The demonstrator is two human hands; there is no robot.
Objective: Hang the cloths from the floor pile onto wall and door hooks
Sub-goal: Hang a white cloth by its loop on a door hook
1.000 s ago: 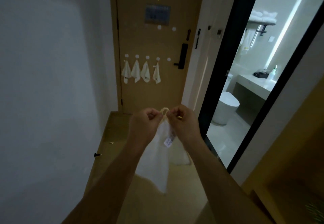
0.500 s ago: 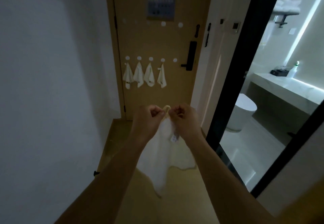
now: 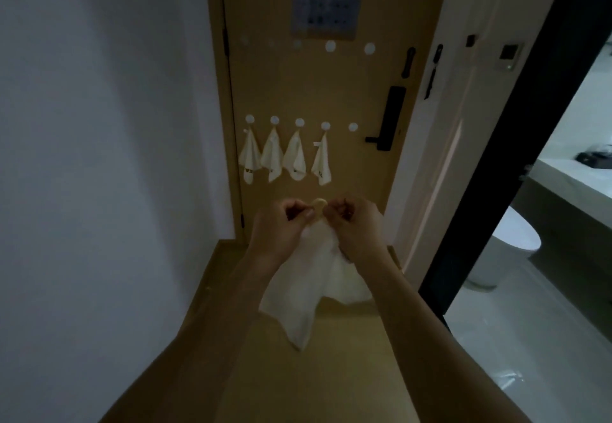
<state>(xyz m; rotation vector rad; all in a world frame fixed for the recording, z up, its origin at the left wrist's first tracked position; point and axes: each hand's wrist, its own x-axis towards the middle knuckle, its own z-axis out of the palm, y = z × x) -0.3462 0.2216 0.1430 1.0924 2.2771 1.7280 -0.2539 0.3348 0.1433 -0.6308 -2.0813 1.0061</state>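
cloth held up by its loop before the door

both hands are raised side by side in front of the door [image 3: 314, 91]. the left hand [image 3: 281, 227] and right hand [image 3: 357, 229] each pinch the small loop [image 3: 319, 203] at the top of a white cloth [image 3: 308, 293], which hangs between the forearms above the floor [image 3: 331, 373]. four cloths [image 3: 284, 159] hang on door hooks; the fifth hook [image 3: 353, 127] is bare.

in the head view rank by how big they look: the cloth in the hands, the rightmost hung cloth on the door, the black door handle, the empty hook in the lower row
1. Cloth in the hands, though it is nearest the camera.
2. and 3. Black door handle and rightmost hung cloth: too alike to rank.
4. Empty hook.
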